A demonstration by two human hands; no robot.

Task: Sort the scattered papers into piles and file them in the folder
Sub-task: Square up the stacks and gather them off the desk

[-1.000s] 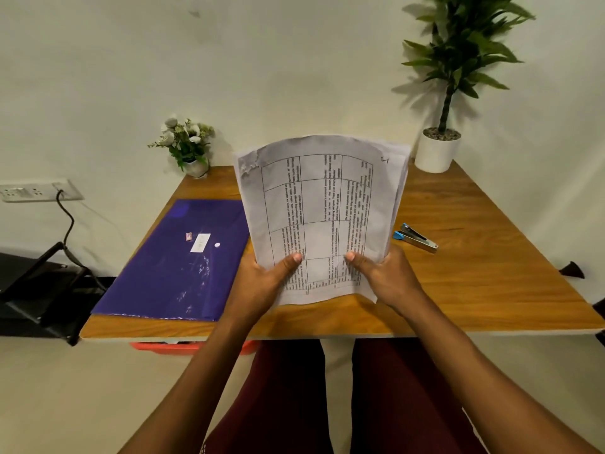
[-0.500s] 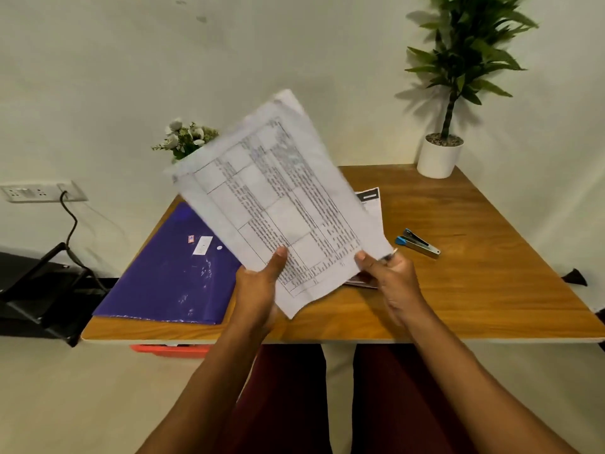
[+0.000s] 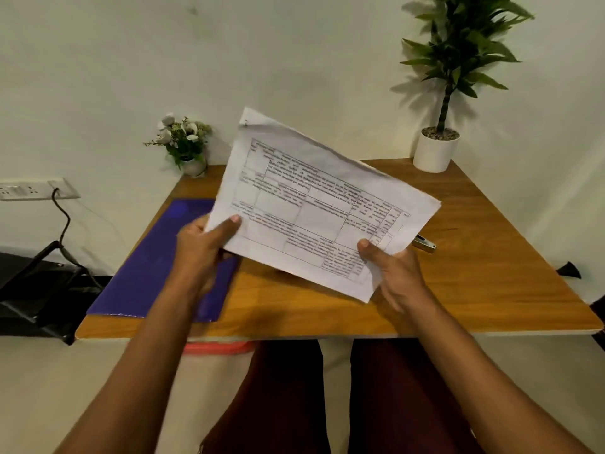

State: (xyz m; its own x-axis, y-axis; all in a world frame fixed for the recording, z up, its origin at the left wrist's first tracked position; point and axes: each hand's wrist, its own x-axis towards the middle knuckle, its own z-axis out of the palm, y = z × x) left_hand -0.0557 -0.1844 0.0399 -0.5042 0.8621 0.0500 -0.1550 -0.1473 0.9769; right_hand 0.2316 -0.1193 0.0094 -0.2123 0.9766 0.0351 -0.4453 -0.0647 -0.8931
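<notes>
Both hands are clamped on the papers [image 3: 314, 204], which I see held in the air just right of the folder [image 3: 147, 273], tilted so the top corner leans away to the left. The left hand [image 3: 199, 244] pinches the near left edge, thumb on the printed face and fingers curled behind, and it hangs over the folder's right edge. The right hand [image 3: 393, 270] pinches the lower right corner the same way, well right of the folder. The hands are apart, with the printed grid of text between them. I cannot tell how many sheets lie behind the top one.

The folder is purple and lies flat and closed on the left side of the table [image 3: 491, 273]. I cannot tell what is inside it. Right of the folder, past the papers, a stapler [image 3: 425, 245] pokes out from behind the sheet's right corner and lies on the wood. Beyond the folder, at the far corner, a small pot [image 3: 194, 168] holds white flowers [image 3: 180, 136]. Far right of the folder, at the other far corner, a white pot [image 3: 433, 155] holds a tall plant [image 3: 458, 44]. Left of the folder, on the wall, a socket [image 3: 32, 190] has a black cable [image 3: 62, 217] plugged in. Below the folder's near edge, under the table, a red strip [image 3: 216, 348] shows.
</notes>
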